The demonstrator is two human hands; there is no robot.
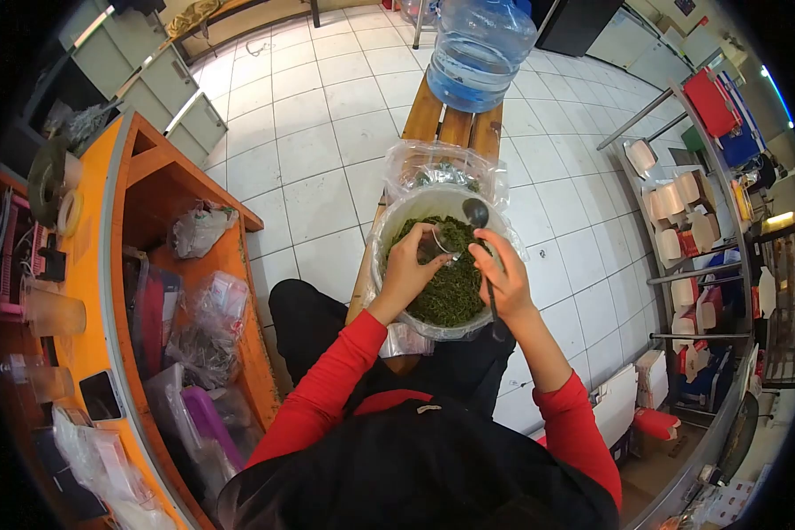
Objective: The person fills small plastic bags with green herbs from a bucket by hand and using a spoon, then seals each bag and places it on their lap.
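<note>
Left hand point(408, 265) pinches small clear bag point(440, 240) open over white bucket of green leaves point(446, 283); right hand point(502, 276), fingers closed around black ladle point(477, 214). Best keep bag mouth wide, tip slowly.

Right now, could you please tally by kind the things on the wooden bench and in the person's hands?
Water jugs: 1, the blue jug at the far end of the bench
Tubs of green leaves: 1
Clear bags behind the tub: 1
Spoons: 1, in the right hand
Small clear pouches: 1, in the left hand
Total: 5
</note>
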